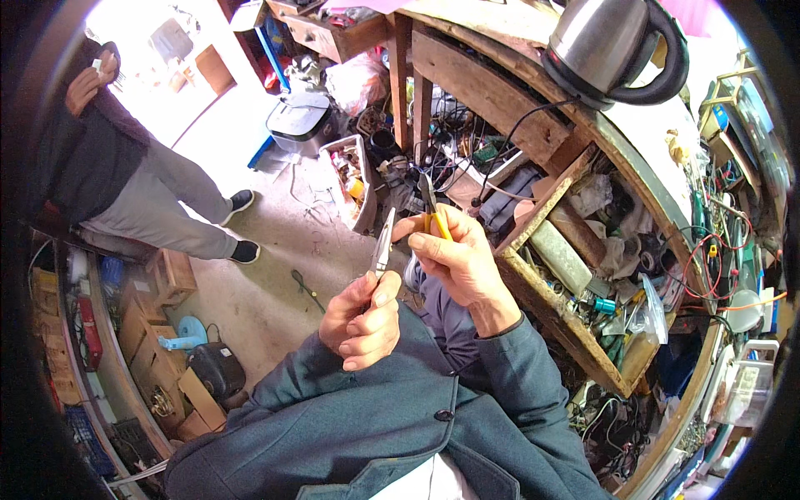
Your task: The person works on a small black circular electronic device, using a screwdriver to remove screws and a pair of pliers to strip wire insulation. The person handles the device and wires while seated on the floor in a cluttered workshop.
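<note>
My left hand (360, 325) is closed around long-nose pliers (384, 242), whose silver jaws point up and away from me. Their handles are hidden in my fist. A little to the right and higher, my right hand (457, 265) grips small yellow-handled pliers (438, 223) between thumb and fingers, the dark metal jaws upward. The right fingertips come close to the jaws of the long-nose pliers; whether they touch, or pinch something small there, I cannot tell. Both hands are in the air above my lap.
An open wooden drawer (575, 337) full of parts juts out at my right. A steel kettle (607, 50) stands on the workbench. Beyond my hands is a white bin (361, 208) of odds and ends. Another person (125, 158) stands at the left, holding something small and white.
</note>
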